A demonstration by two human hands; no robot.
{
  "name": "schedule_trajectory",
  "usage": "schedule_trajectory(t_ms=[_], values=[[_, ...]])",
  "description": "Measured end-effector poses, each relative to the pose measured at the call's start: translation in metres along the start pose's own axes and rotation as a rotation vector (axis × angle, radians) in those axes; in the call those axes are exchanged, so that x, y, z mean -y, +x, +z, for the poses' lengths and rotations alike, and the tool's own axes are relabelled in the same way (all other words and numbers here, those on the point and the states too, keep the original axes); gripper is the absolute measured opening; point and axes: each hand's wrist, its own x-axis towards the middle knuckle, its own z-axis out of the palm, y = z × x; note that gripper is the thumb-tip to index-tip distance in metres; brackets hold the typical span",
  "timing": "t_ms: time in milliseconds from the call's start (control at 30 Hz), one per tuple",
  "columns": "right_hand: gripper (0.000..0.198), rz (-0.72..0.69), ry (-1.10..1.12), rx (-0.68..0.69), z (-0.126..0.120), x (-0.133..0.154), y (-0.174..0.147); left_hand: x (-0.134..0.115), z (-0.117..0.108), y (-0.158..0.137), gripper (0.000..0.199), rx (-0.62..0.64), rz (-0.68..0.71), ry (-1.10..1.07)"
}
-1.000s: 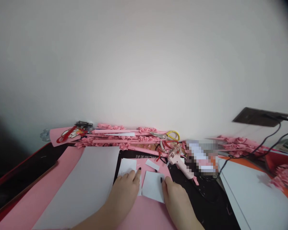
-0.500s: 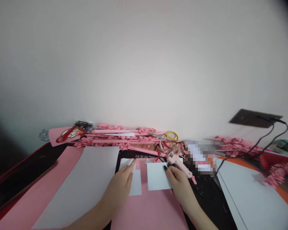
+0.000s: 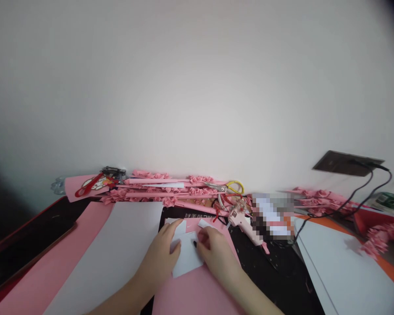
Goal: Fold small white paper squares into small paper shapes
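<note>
A white paper square point(image 3: 186, 257) lies slightly askew over the pink sheet point(image 3: 197, 295) on the black desk point(image 3: 261, 273). The right hand point(image 3: 213, 249) pinches its right edge; the left hand point(image 3: 160, 247), thumb and forefinger parted, touches its left side. Beyond, a pink glue gun point(image 3: 249, 229) and yellow-handled scissors point(image 3: 235, 187) sit among paper flowers point(image 3: 202, 191), beneath a pale wall point(image 3: 197, 87) with a dark socket plate point(image 3: 335, 162).

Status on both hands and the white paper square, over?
Left hand and right hand at opposite sides of white paper square. Square over pink sheet. Glue gun right of hands, not blocking.
</note>
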Motion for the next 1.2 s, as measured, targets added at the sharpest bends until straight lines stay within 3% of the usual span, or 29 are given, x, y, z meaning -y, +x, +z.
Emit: schedule_trajectory(t_ms=[100,167,333,500,667,867,1067,1200], values=[[0.033,0.16,0.273,0.105,0.0,0.004,0.004,0.0,0.0,0.0,0.049,0.028,-0.009,0.006],[0.032,0.249,0.415,0.221,0.0,0.006,0.007,-0.001,0.001,-0.001,0.051,0.039,-0.019,0.008],[0.018,0.273,0.468,0.389,-0.003,0.008,0.009,-0.001,0.002,-0.001,0.053,0.047,-0.017,0.02],[0.013,0.263,0.404,0.358,0.002,0.009,0.007,0.002,0.003,-0.002,0.053,0.019,0.01,-0.008],[0.041,0.128,0.161,0.091,0.002,0.012,0.006,0.004,0.004,-0.003,0.053,-0.029,0.003,-0.039],[0.034,0.097,0.042,0.223,0.001,0.012,0.011,-0.002,0.001,-0.004,0.055,-0.022,-0.01,-0.01],[0.036,0.105,-0.037,0.188,0.006,0.018,0.012,-0.003,0.001,-0.004,0.053,-0.052,0.002,0.0],[0.047,0.116,0.061,0.203,0.01,0.021,0.011,-0.003,0.002,-0.004,0.052,-0.039,-0.006,-0.001]])
